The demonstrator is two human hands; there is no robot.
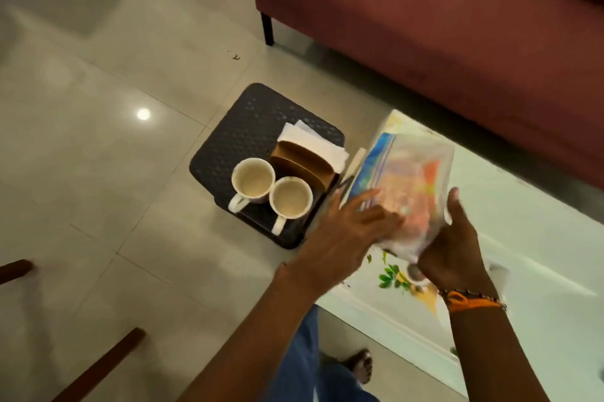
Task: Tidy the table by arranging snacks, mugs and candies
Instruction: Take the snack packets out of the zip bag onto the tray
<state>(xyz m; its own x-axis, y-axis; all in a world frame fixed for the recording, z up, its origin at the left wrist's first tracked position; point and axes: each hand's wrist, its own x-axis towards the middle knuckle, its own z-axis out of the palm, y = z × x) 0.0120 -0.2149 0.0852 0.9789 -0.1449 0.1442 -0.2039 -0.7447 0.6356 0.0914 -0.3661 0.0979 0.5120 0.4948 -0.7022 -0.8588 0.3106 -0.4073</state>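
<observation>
Left of the white table (523, 238), a dark woven stool (242, 140) carries two empty cream mugs (253, 181) (291, 198) and a brown napkin holder (305, 161). The mugs look already parked; the step in hand seems to be the clear zip bag of candies (408, 185), blurred, orange-pink inside, blue-striped at its seal, held tilted over the table's left end. The left hand (340, 238) lies spread flat against the bag's side; the right hand (454, 248) clasps its bottom corner. Next comes setting it down neatly, likely beside the mugs.

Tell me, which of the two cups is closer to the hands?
The right-hand mug, beside the left hand. The other mug sits farther left on the dark stool.
</observation>
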